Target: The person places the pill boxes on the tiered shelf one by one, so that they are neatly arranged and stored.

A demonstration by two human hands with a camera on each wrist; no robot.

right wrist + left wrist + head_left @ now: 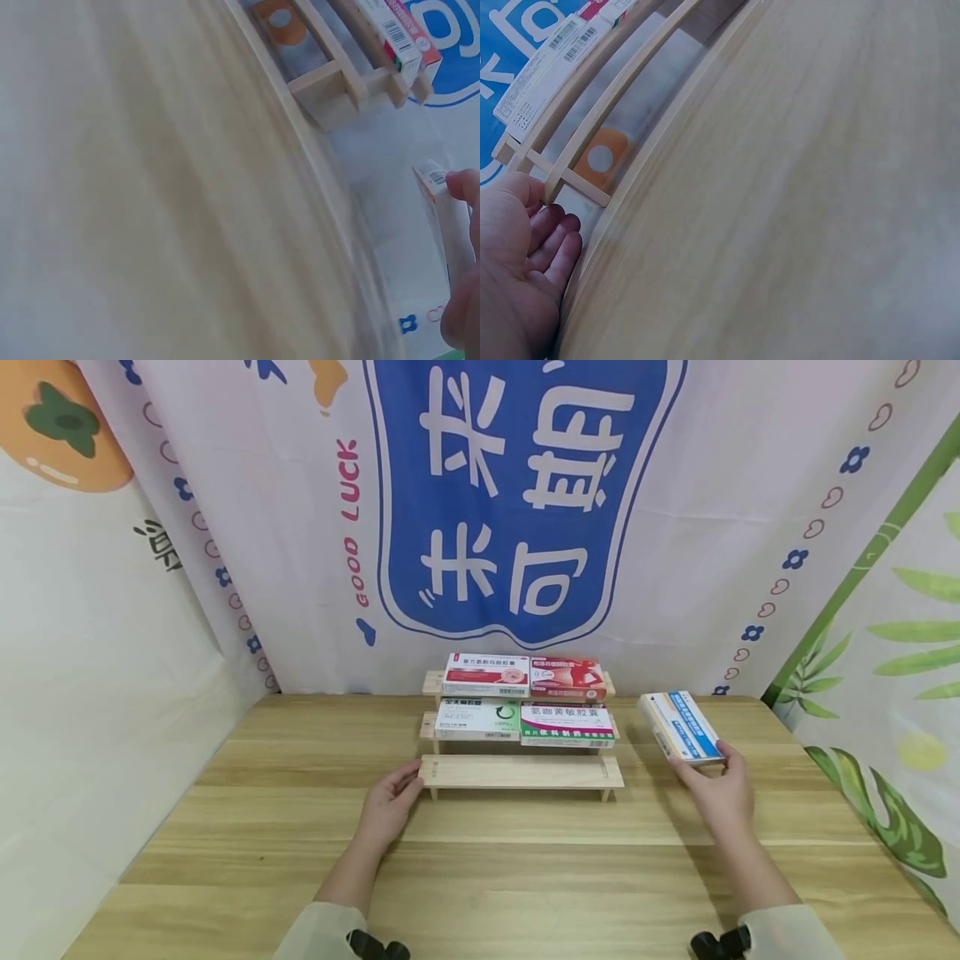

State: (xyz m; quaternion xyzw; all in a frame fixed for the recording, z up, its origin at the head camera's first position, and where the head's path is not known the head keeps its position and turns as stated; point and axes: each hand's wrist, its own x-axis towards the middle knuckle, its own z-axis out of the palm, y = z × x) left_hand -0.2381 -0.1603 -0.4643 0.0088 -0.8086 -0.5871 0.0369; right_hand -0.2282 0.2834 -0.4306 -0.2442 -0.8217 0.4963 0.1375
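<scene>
Printed cloth hangs behind your wooden bench, with a big blue panel of white characters at its centre and leaf patterns off to the right. On the bench, against that backdrop, stands a three-step wooden rack: its top step carries two boxes, a white and red one beside a red one, the middle step a white and green box beside a green and white one, and the lowest step is bare. Your left hand rests at the left end of that bare step, fingers loosely straight and touching the wood, holding nothing. Your right hand has its grip pinched on the near end of a white and blue box, which sits to the right of the rack and well apart from it; I cannot tell whether its far end is lifted or still on the bench. You appear to be at the pick-up step with this fifth box. The next move likely calls for carrying it leftward, turning it label-forward, and setting it on the empty lowest step while the left hand steadies the rack.
</scene>
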